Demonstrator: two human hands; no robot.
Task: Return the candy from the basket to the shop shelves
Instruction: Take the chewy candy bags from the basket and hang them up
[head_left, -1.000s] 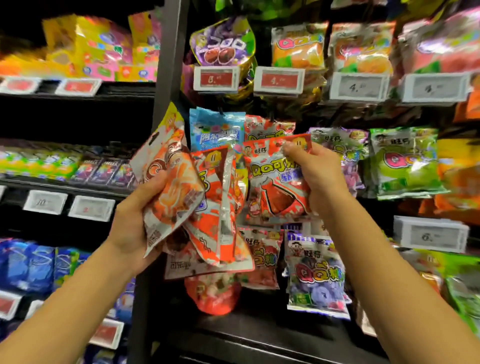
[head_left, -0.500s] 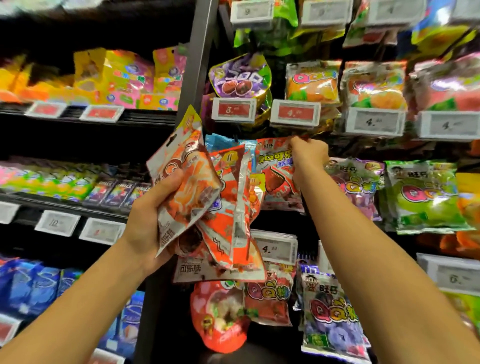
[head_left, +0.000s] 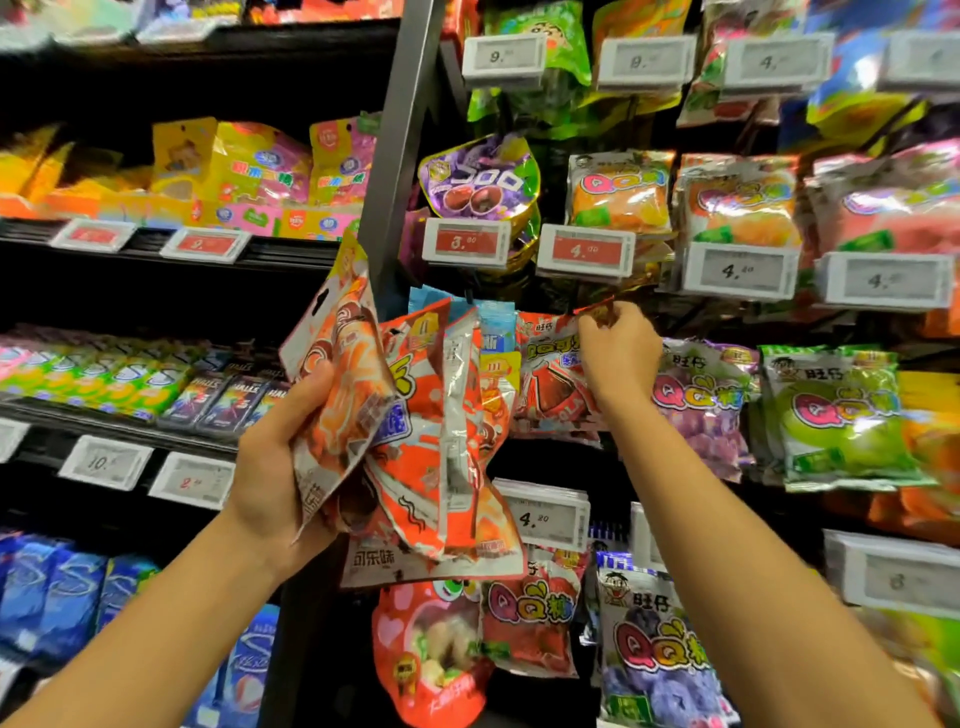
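While the left hand clutches a fanned bunch of orange candy bags at frame centre, the right hand pinches the top of a red cola candy bag, apparently threading it onto a hook beneath the red price tags.

We see a fan of orange-and-white candy packets — crinkled, glossy, overlapping and tilted, backs and fronts mixed — just left of the red cola candy bag. That bag hangs upright in the shelf's middle row, its top edge pinched at the hook, directly below the red 4.00 price tag — touching the fan's right edge.
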